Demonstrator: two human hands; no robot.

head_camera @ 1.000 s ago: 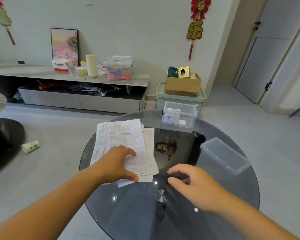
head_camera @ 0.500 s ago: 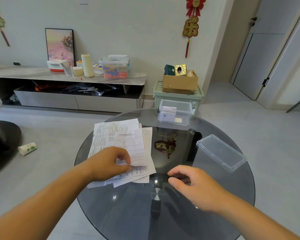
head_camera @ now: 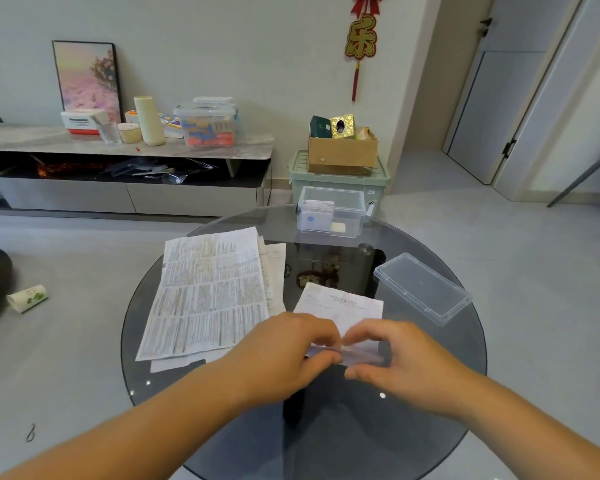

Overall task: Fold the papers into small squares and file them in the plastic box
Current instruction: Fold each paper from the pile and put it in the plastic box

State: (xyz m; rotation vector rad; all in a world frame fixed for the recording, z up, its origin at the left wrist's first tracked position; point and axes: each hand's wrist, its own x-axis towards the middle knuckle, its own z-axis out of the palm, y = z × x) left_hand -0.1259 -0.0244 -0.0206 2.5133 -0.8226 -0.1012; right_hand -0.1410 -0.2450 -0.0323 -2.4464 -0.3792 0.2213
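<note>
White printed paper is what you hold: a single sheet (head_camera: 340, 306) lies on the dark glass table (head_camera: 326, 445), its near edge caught between both your hands. Your left hand (head_camera: 284, 355) pinches that edge with thumb and curled fingers. Your right hand (head_camera: 406, 365) pinches it just beside, so the fingertips of the two hands almost meet. The pinched edge is blurred and looks raised off the glass, while the rest of the sheet lies flat, stretching away from your grip. Just left of your left hand, and reaching beyond it, lies the stack of papers (head_camera: 208, 292), a densely printed page on top, its near right corner hidden behind that hand. Well beyond the grip, at the table's far edge, stands the plastic box (head_camera: 354, 213), open, with folded slips (head_camera: 317, 213) upright in its left part. The clear lid (head_camera: 420, 289) lies beyond your right hand and off to its right, apart from the sheet.
</note>
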